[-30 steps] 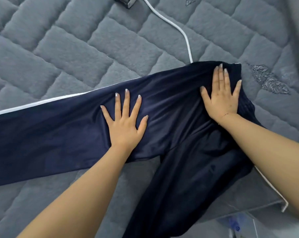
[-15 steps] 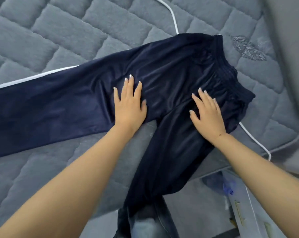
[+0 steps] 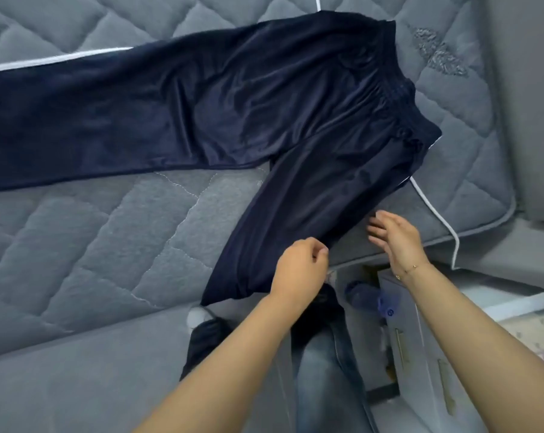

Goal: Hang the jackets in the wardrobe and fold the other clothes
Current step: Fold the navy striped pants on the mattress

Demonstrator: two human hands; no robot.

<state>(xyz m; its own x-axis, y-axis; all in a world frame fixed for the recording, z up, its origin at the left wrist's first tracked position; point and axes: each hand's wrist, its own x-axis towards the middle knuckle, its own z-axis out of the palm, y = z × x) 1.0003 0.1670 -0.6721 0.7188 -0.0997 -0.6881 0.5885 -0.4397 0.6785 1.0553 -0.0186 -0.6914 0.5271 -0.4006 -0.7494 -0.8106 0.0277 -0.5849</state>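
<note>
Navy trousers [image 3: 249,98] lie on the grey quilted bed [image 3: 92,229], waistband toward the right, one leg running long to the left past the frame edge and the other angling down over the bed's near edge. The left hand [image 3: 299,270] pinches the edge of that hanging leg with curled fingers. The right hand [image 3: 395,242] hovers just beside the leg, fingers loosely spread and holding nothing
</note>
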